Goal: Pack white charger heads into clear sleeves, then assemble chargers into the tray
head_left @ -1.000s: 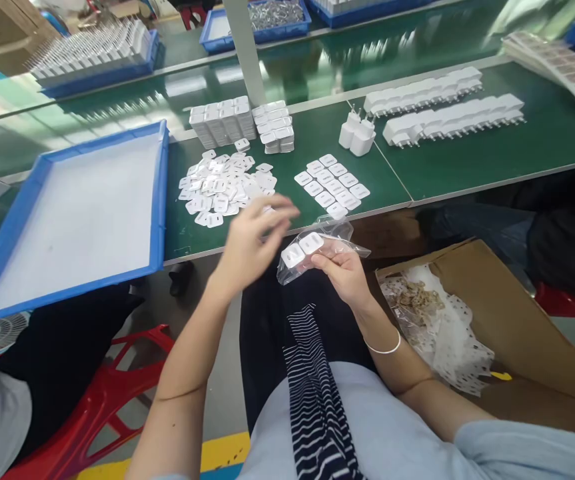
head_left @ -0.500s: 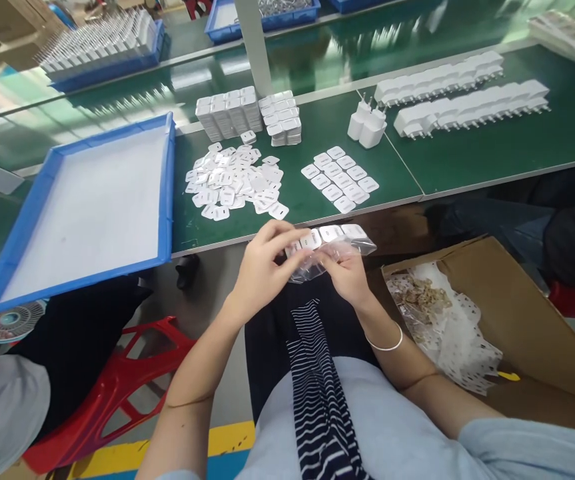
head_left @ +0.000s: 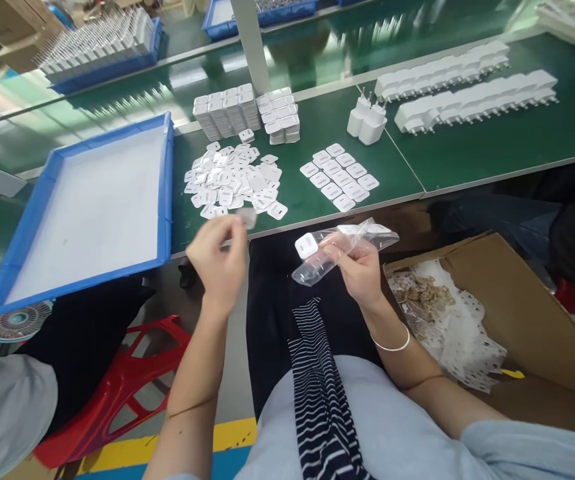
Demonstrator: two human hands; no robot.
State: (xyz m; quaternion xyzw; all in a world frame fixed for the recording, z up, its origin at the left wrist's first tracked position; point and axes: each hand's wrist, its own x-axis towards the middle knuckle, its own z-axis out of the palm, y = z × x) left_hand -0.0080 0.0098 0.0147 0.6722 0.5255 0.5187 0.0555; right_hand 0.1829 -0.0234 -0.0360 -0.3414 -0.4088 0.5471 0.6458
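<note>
My left hand [head_left: 220, 260] is closed at the front edge of the bench, pinching a small white plate [head_left: 248, 217] that is blurred by motion. Just beyond it lies a loose heap of white square plates [head_left: 234, 177] with dark marks. Over my lap, my right hand [head_left: 360, 267] grips a crumpled clear plastic bag [head_left: 312, 270]. One white plate [head_left: 306, 246] shows at the bag's left end, and more white pieces show through the film. Farther back on the bench, flat plates [head_left: 340, 177] lie in neat rows.
Stacked white plates [head_left: 227, 113] stand behind the heap. White plug adapters [head_left: 367, 123] and long adapter rows [head_left: 477, 100] are to the right. A blue-rimmed tray [head_left: 168, 193] overhangs the left edge. A cardboard box [head_left: 532, 320] with scraps sits lower right; a red stool [head_left: 117, 380] lower left.
My left hand has left the bag and moved left toward the heap, with a small white plate in its fingers. My right hand keeps the bag, shifted slightly right.
</note>
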